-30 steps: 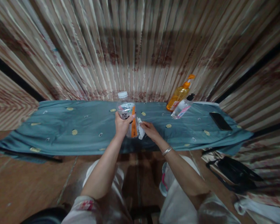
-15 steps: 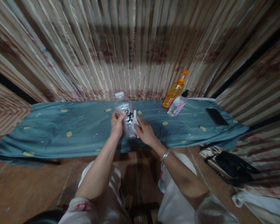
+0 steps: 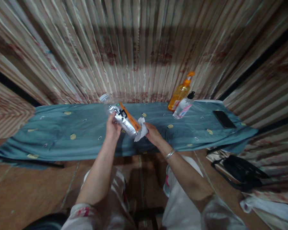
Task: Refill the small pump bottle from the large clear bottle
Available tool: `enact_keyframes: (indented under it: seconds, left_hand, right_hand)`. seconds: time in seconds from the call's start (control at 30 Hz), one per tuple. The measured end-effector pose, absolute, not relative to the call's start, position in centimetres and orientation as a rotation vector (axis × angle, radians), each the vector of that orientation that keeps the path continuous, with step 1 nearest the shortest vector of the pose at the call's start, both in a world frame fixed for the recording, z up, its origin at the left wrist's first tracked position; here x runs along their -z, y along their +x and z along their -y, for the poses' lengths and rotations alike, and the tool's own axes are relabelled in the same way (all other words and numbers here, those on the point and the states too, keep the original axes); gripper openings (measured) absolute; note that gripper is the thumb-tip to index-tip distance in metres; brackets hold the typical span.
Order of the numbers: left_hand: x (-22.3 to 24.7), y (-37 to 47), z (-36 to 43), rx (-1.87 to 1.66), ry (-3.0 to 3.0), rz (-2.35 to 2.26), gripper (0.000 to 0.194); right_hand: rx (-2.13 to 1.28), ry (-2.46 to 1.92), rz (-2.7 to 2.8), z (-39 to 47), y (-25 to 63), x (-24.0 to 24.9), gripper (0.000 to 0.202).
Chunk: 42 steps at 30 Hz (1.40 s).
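Observation:
A clear plastic bottle (image 3: 124,119) with a white cap and a silver and orange label is tilted over the cloth, its cap end toward the upper left. My left hand (image 3: 113,127) is wrapped round its middle from the near side. In my right hand (image 3: 153,134) is a crumpled white tissue (image 3: 141,129), pressed against the bottle's base. The fingertips behind the tissue are partly hidden.
A teal patterned cloth (image 3: 86,143) covers the narrow table. An orange pump bottle (image 3: 180,94) and a clear black-topped pump bottle (image 3: 183,107) stand right of centre. Farther right lies a black phone (image 3: 224,119). A black bag (image 3: 242,169) sits below at the right.
The bottle has gone from nearly upright to a strong tilt, its cap swinging left and its label turned more into view. My left hand has moved left; the tissue has shifted to the base.

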<state>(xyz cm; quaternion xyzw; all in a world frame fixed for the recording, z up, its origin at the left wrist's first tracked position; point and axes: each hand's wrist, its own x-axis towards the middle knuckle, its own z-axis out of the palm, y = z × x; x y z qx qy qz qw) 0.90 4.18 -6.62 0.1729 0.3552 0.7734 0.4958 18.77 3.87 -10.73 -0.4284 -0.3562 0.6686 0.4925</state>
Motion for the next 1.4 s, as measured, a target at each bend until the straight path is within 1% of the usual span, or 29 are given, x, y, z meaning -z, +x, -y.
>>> enact_keyframes:
  seconds: [0.13,0.2,0.27,0.33,0.4,0.47,0.57,0.67,0.73,0.8,0.87,0.93,1.03,1.13,1.27,1.4]
  left_hand:
    - [6.2,0.6,-3.9,-1.837,0.327,-0.819,0.026]
    - [6.1,0.4,-3.9,-1.831,0.316,-0.816,0.027]
    - [6.0,0.3,-4.0,-1.845,0.328,-0.843,0.03]
    - [5.9,0.1,-4.1,-1.883,0.349,-0.902,0.037]
    - [6.0,-0.1,-4.3,-1.936,0.382,-0.979,0.048]
    - [6.0,-0.2,-4.4,-1.975,0.435,-1.059,0.058]
    - [6.0,-0.3,-4.5,-1.995,0.517,-1.149,0.064]
    - [6.2,0.2,-4.4,-2.026,0.572,-1.177,0.066]
    - [6.3,0.9,-4.4,-2.03,0.599,-1.169,0.067]
    - [6.5,1.7,-4.3,-1.991,0.623,-1.144,0.065]
    - [6.7,2.5,-4.1,-1.941,0.619,-1.122,0.063]
    - [6.8,3.0,-3.8,-1.902,0.606,-1.112,0.063]
    - [7.1,3.5,-3.3,-1.817,0.668,-1.1,0.056]
    - [7.5,4.1,-2.9,-1.709,0.814,-1.082,0.051]
    - [7.9,5.1,-2.6,-1.668,0.928,-1.142,0.05]
    - [7.7,5.0,-2.8,-1.672,0.792,-1.118,0.053]
  right_hand:
    - [-1.9,-0.922,0.508,-3.7,18.5,9.7,0.022]
    - [-1.993,-0.884,0.463,-3.4,18.4,9.6,0.025]
    - [-2.074,-0.842,0.484,-2.9,18.2,9.9,0.024]
    - [-2.142,-0.806,0.514,-2.4,17.9,10.5,0.021]
    - [-2.186,-0.793,0.53,-2.0,17.7,11.1,0.018]
    - [-2.169,-0.813,0.563,-1.8,17.6,11.5,0.014]
    - [-1.987,-0.877,0.744,-2.0,17.9,11.6,0.011]
    - [-1.595,-1.041,1.081,-2.3,18.7,11.5,0.014]
    - [-1.271,-1.167,1.329,-2.5,19.2,11.6,0.022]
    - [-0.983,-1.22,1.549,-2.5,19.6,11.8,0.034]
    - [-0.77,-1.222,1.707,-2.5,19.7,12.2,0.044]
    - [-0.636,-1.236,1.802,-2.7,19.8,12.6,0.048]
    - [-0.584,-1.25,1.859,-3.2,19.9,12.7,0.049]
    - [-0.643,-1.229,1.848,-3.7,20.2,11.9,0.049]
    - [-0.698,-1.082,1.766,-3.3,20.4,9.6,0.048]
    - [-0.651,-0.935,1.818,-2.2,19.9,8.2,0.051]
